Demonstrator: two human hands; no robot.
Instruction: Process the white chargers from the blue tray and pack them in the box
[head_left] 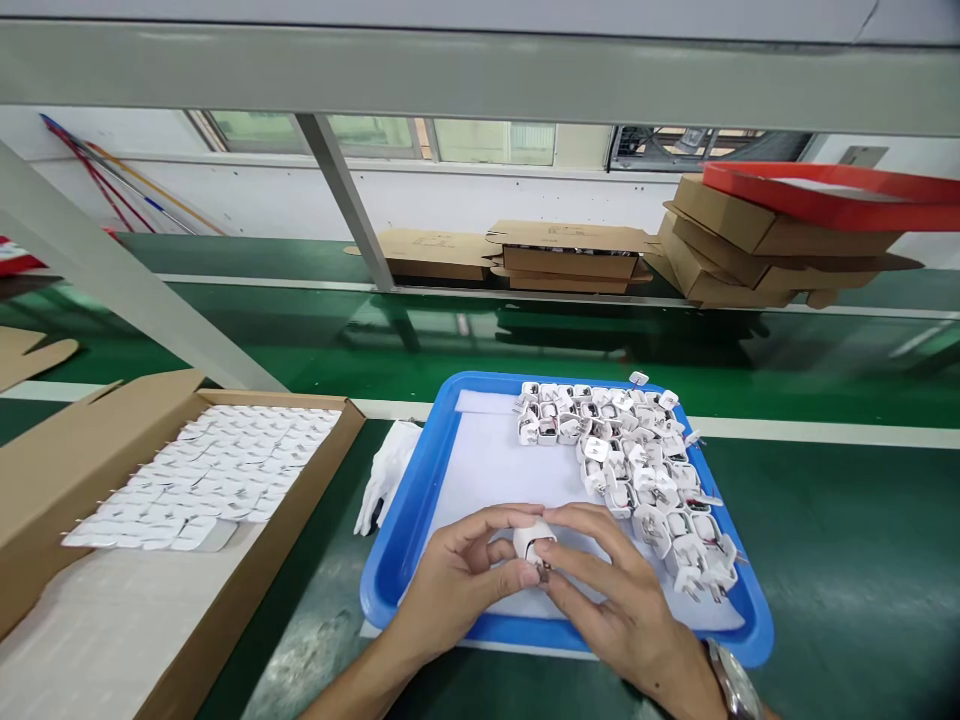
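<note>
Both hands meet over the near edge of a blue tray (401,500) lined with white foam. Between them is a small white plug housing (531,538) with a dark gap and a metallic bit at its lower side. My left hand (472,570) grips the housing from the left with thumb and fingers. From the right, the fingertips of my right hand (615,590) press on the same piece and on a small part at its lower edge, partly hidden by the fingers. Many white plug housings (645,460) with prongs and loose covers fill the tray's right side.
An open cardboard box (247,600) with rows of white pieces (217,470) lies at left. A white glove (388,470) is beside the tray. Behind stand cardboard boxes (570,262) and a red tray (840,200) on stacked boxes. Metal frame bars cross above.
</note>
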